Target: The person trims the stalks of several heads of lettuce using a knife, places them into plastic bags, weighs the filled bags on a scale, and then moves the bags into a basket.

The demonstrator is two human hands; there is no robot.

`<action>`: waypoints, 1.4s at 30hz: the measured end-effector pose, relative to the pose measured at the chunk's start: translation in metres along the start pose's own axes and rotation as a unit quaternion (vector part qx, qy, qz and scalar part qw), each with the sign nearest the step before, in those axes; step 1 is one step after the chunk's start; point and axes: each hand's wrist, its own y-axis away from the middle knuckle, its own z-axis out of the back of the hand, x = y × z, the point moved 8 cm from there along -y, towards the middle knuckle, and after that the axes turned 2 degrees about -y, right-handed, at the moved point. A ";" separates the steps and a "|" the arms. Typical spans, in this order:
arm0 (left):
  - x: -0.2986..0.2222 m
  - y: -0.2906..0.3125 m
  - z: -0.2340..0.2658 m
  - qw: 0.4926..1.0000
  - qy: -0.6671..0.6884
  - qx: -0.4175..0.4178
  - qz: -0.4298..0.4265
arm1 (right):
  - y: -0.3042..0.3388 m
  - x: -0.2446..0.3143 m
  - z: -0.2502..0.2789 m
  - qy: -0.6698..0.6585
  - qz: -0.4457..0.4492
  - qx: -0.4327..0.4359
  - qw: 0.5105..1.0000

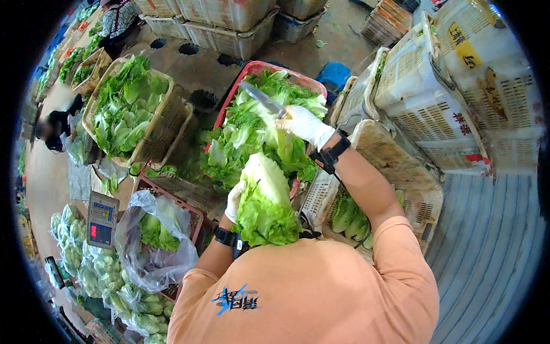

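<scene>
My gloved left hand (234,202) is closed around the side of a head of lettuce (264,192), pale at its upper end and leafy green at the lower, held close to my chest. In my gloved right hand (306,125) is a knife (260,97), its blade pointing up and to the left. The knife is over a red crate (252,70) heaped with loose green leaves (229,153), apart from the lettuce I hold. Part of my left hand is hidden behind the lettuce.
On the right, a dirty white crate (421,212) holds several lettuces (349,215); tall white crates (418,97) stand beyond. A leaf-filled cream crate (166,123) is at left. Nearer are a clear plastic bag (186,252) with lettuce, a scale display (102,219) and bagged greens (123,281).
</scene>
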 end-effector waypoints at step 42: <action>-0.066 0.016 -0.086 0.888 -0.422 -0.070 -0.167 | 0.103 0.001 -0.079 -0.776 -0.104 0.031 0.622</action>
